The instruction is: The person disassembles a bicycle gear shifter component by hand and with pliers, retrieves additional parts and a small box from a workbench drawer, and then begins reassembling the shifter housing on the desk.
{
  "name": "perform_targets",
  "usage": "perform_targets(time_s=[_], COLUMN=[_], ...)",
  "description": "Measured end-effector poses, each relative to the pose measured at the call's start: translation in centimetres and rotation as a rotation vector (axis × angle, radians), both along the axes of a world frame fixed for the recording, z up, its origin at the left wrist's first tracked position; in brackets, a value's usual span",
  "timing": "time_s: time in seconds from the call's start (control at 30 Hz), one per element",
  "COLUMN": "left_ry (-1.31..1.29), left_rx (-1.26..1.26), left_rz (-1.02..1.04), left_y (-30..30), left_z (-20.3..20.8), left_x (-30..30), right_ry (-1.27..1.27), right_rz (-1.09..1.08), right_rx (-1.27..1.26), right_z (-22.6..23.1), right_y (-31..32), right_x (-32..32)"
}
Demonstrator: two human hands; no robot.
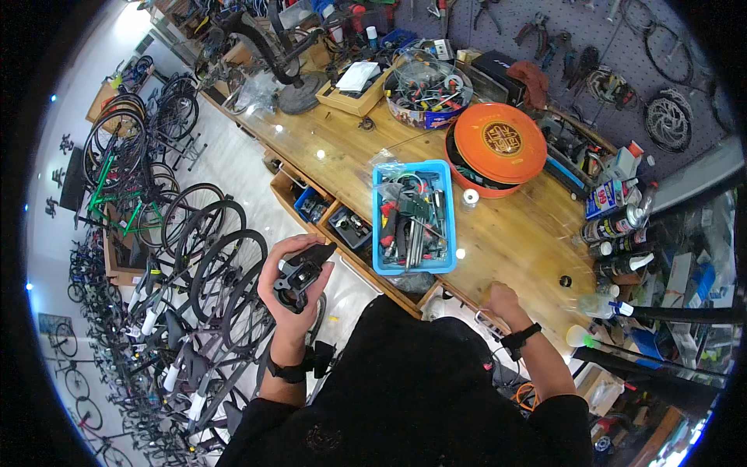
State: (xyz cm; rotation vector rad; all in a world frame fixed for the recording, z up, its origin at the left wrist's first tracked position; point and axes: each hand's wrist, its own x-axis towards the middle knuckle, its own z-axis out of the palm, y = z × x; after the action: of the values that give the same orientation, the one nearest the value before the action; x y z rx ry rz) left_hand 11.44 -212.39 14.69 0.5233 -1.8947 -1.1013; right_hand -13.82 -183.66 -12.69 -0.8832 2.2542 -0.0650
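My left hand (288, 284) is raised off the bench's front edge, its thumb and fingers closed around a black bike part with a round clamp (302, 276). A flat dark piece sticks out from it toward the bench. My right hand (504, 303) is curled at the front edge of the wooden bench (529, 241); its fingertips are hidden, so what it may hold cannot be made out. Between the hands, farther in, stands a blue plastic tray (451, 233) heaped with hand tools, among them a red-and-black handle (387, 224).
Beneath the bench top, open drawers (299, 204) hold small parts. An orange round tin (498, 140) with its lid askew and a tin of screwdrivers (428, 117) stand behind the tray. Spray cans (611, 227) line the right side. Many bicycles (210, 241) fill the left.
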Motion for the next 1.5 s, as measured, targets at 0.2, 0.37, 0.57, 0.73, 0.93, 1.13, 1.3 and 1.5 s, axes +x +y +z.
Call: perform_targets(time_s=[0.2, 0.37, 0.57, 0.73, 0.93, 1.13, 1.3, 1.5], left_ry=[-0.058, -0.142, -0.174, -0.183, -0.174, -0.188, -0.211, -0.266], left_rx=[0.029, -0.013, 0.140, 0.187, 0.261, 0.314, 0.337, 0.276], left_rz=[0.021, -0.001, -0.130, -0.162, -0.225, -0.235, -0.234, -0.193], left_y=[-5.3, -11.3, -18.2, -22.3, -24.9, -26.2, -27.3, -29.0], left_z=[-2.4, -5.4, -9.2, -10.6, -11.7, -12.5, -12.8, -14.4], left_x=[0.3, -1.1, -3.9, -6.5, -9.2, -11.8, -12.6, -11.0], right_ry=[-0.018, 0.016, -0.061, -0.053, -0.099, -0.199, 0.019, 0.112], right_rz=[-0.006, -0.019, -0.280, -0.253, -0.324, -0.317, -0.107, -0.135], right_rx=[0.162, 0.206, 0.343, 0.293, 0.098, -0.298, -0.437, -0.284], right_z=[-0.2, -0.1, 3.0, 2.4, 11.8, 20.0, 15.9, 6.9], right_y=[-0.8, -0.4, -3.2, -2.3, -11.6, -26.6, -38.9, -47.2], right_x=[-0.1, 0.6, 1.7, 0.7, -5.1, -10.0, -17.4, -24.3])
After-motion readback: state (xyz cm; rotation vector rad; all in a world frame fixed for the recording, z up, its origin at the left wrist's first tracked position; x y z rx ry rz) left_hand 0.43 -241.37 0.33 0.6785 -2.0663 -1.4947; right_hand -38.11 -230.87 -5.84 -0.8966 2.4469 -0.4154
